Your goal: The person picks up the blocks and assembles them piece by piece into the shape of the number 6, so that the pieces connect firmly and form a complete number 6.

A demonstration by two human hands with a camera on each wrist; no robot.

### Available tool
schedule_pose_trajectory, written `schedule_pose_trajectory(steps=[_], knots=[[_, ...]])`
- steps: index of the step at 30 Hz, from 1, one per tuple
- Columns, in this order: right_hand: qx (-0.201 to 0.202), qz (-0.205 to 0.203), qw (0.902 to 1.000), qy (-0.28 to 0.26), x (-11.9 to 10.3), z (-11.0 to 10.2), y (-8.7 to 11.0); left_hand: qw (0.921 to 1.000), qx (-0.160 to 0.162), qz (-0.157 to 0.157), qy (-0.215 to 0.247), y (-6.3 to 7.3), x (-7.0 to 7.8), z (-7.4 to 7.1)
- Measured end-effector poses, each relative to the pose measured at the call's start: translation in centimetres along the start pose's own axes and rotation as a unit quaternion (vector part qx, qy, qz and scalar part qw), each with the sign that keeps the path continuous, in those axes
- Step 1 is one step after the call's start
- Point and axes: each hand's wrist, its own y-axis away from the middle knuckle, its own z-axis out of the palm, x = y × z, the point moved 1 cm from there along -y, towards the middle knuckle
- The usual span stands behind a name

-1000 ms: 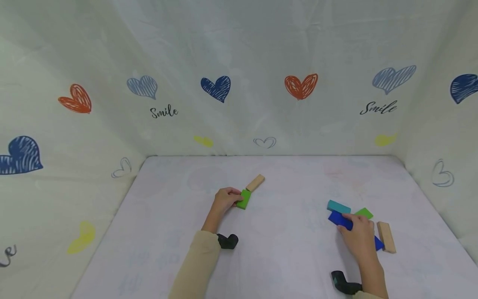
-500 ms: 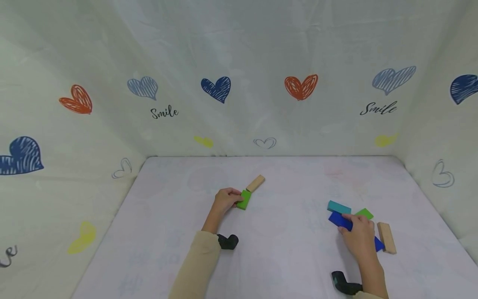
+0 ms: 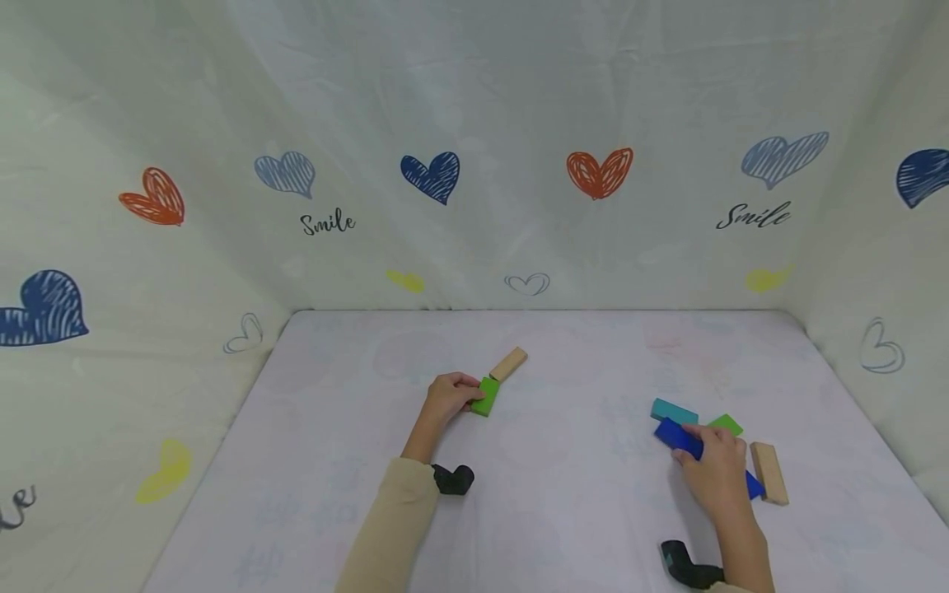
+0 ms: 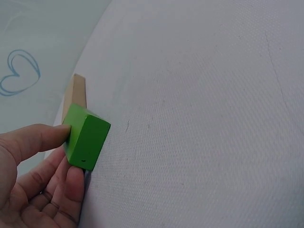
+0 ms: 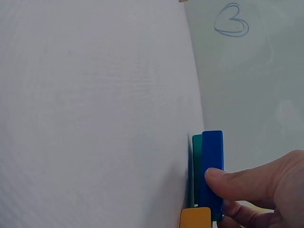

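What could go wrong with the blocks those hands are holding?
The left hand pinches a green block right by the end of a wooden block, so a slip might push that one away. The right hand pinches a blue block close to a teal block, so moving it could nudge the teal one. An orange block near the blue one might get bumped too.

Backdrop (image 3: 511,91): pale, creased cloth across the back and along both sides
Hearts (image 3: 430,179): scribbled in red, dark blue and light blue, some mere outlines
Yellow patches (image 3: 165,472): low on the cloth
Lettering (image 3: 328,222): "Smile" in dark script, twice at the back
Table (image 3: 571,362): whitish, faintly blotched, finely textured close up
Light: dull, soft, greyish
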Motion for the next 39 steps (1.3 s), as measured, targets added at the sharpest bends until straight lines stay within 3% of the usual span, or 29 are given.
schedule_pose_trajectory(steps=[5,10,15,39], knots=[[0.006,-0.006,0.9999,-0.006,-0.3,0.0,0.1,1.0,-0.002,-0.001,0.002,0.0,0.0,0.0],[0.013,-0.038,0.9991,-0.014,-0.9,0.2,0.5,1.0,-0.001,-0.002,0.002,-0.1,-0.1,0.0],[0.0,-0.056,0.9981,-0.026,-1.6,0.7,0.8,1.0,-0.001,0.001,0.001,-0.1,-0.1,0.0],[-0.039,-0.071,0.9954,-0.05,-6.1,4.4,1.4,0.9999,0.002,-0.014,0.005,-0.3,-0.1,0.1]])
